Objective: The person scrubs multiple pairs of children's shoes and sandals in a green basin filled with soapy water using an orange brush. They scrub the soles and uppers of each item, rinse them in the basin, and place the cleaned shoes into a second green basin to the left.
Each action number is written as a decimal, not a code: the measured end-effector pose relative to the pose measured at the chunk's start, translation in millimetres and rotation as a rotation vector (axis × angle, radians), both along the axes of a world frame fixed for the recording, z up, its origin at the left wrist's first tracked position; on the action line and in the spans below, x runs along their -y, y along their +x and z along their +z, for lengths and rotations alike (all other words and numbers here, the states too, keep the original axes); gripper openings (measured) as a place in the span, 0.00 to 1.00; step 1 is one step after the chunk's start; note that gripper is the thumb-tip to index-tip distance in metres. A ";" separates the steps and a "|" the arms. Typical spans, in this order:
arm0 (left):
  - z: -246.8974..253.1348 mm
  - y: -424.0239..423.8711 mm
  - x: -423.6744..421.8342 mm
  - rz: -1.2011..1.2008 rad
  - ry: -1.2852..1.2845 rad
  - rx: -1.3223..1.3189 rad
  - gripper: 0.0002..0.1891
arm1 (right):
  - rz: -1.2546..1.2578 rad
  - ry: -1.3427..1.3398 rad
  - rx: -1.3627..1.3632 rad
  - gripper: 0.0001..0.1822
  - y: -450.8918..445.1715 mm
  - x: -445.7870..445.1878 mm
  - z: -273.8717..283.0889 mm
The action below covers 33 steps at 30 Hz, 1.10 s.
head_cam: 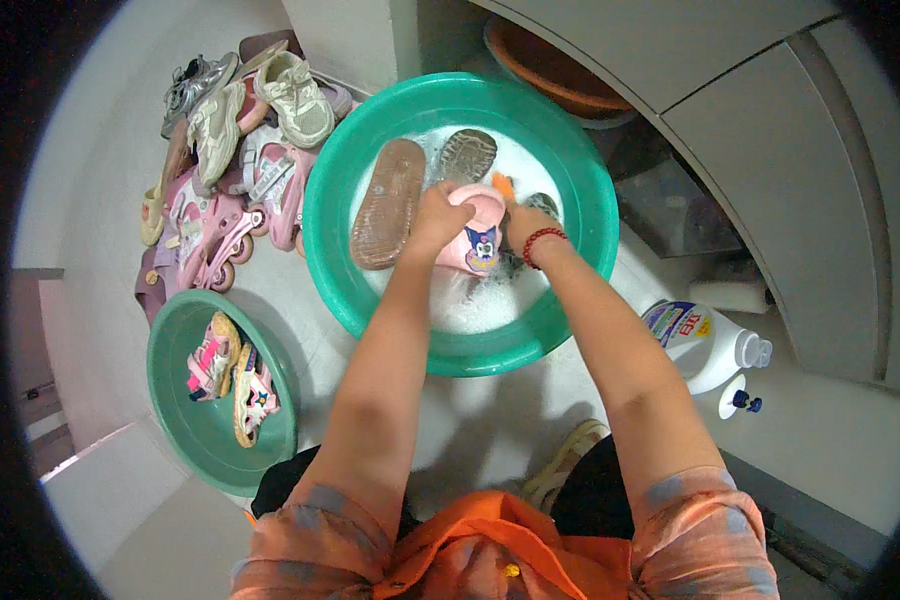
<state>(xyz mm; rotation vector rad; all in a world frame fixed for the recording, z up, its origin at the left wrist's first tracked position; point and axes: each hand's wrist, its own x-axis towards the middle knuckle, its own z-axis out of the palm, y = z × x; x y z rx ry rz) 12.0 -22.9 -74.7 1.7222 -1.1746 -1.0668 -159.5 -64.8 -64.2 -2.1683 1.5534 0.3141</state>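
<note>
Both hands are over a large green plastic basin [461,360] of sudsy water. My left hand [441,217] grips the rim of a pink child's shoe or slipper [481,217] bearing a dark cartoon figure. Against the shoe's right side is my right hand [529,225], a red bead bracelet at the wrist; its fingertips are partly hidden, so its hold is unclear. Behind the shoe, a bit of something orange [503,186] shows. A brown slipper [388,202] lies sole up at the left of the water. A dark-soled shoe [468,156] floats beyond my hands, and another dark sole [542,204] is partly covered.
A smaller green basin [157,375] at lower left holds two child's sandals [253,397]. Shoes and pink inline skates [202,225] are piled at upper left. A white detergent bottle [701,346] lies at right near a small white disc [732,397]. A brown basin [555,71] stands beyond, beside a cabinet [780,172].
</note>
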 end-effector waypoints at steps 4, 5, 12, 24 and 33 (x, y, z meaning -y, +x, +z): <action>33.1 0.8 -13.7 0.135 -0.181 0.158 0.19 | -0.145 -0.012 0.287 0.19 -14.3 -4.9 33.9; 42.5 8.6 -23.7 0.191 -0.242 0.258 0.19 | -0.253 0.040 0.415 0.21 -4.5 -25.8 69.2; 38.2 -20.0 -48.9 0.132 -0.326 0.320 0.16 | -0.002 -0.031 0.428 0.22 22.7 -81.2 130.0; 38.9 -34.2 -52.8 0.235 -0.492 0.228 0.14 | 0.072 -0.134 0.419 0.23 2.2 -55.7 113.0; 19.1 -5.6 -55.6 0.235 -0.407 0.065 0.18 | 0.054 -0.063 0.316 0.27 15.1 -70.8 107.9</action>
